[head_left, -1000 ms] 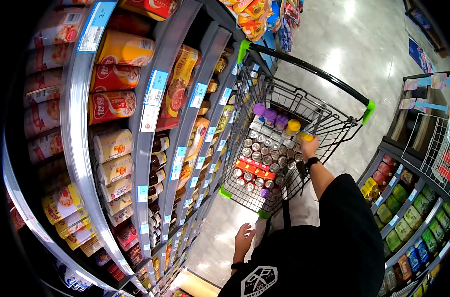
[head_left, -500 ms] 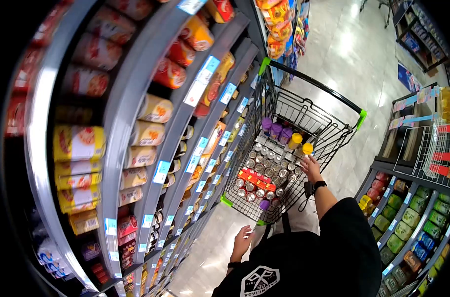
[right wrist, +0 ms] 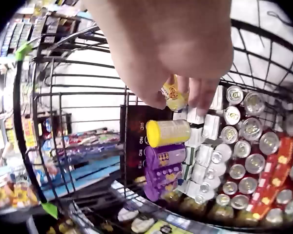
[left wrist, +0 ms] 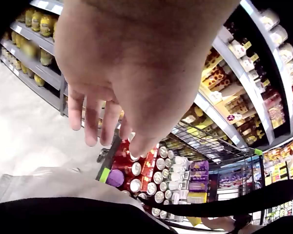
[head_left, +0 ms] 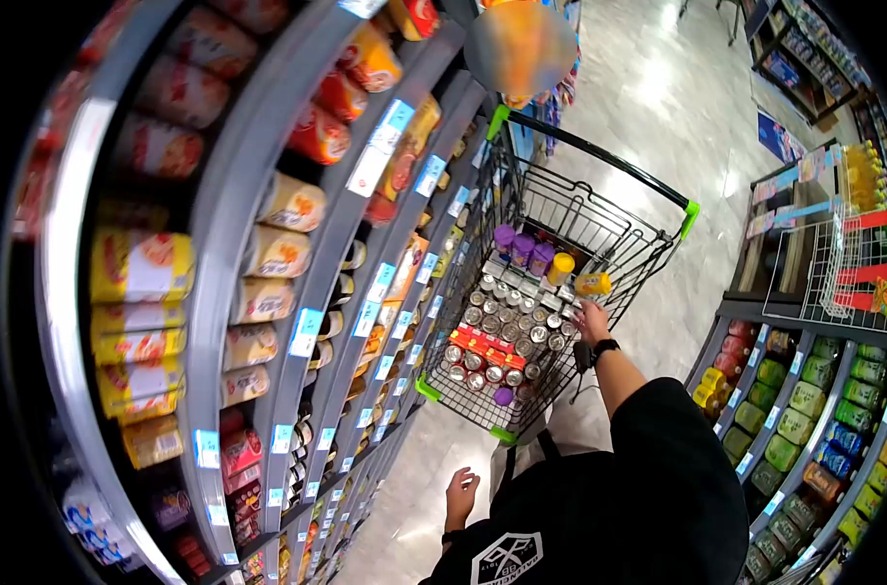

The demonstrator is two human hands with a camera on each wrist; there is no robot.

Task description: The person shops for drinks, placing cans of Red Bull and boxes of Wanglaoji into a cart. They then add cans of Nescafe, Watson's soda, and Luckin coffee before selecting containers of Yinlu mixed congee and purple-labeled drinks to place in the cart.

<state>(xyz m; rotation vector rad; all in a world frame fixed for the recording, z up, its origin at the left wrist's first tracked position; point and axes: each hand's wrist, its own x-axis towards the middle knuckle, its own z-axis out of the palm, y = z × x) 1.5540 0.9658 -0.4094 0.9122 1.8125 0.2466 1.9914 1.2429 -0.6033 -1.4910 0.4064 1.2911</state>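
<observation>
A wire shopping cart (head_left: 599, 161) stands in the aisle, filled with silver-topped cans (head_left: 507, 317), a red pack of cans (head_left: 482, 351) and purple cans (head_left: 519, 244). My right hand (head_left: 590, 317) reaches into its right side with relaxed fingers, just short of a yellow can (head_left: 593, 284) lying tilted. In the right wrist view that yellow can (right wrist: 175, 95) shows beyond my right hand's fingertips (right wrist: 200, 100), above another yellow can (right wrist: 168, 132) and purple cans (right wrist: 165, 156). My left hand (head_left: 460, 492) hangs beside me holding nothing. Its fingers (left wrist: 93, 122) dangle loosely over the cart's near corner (left wrist: 105, 174).
Tall shelves of canned goods (head_left: 268, 273) with blue price tags run close along the cart's left side. A lower shelf of green and coloured bottles (head_left: 804, 400) stands to the right. Shiny floor (head_left: 658, 88) stretches beyond the cart.
My right hand, which gripped the yellow can a second ago, has let go and drawn back a little. The can now lies tilted in the cart. My left hand has dropped slightly.
</observation>
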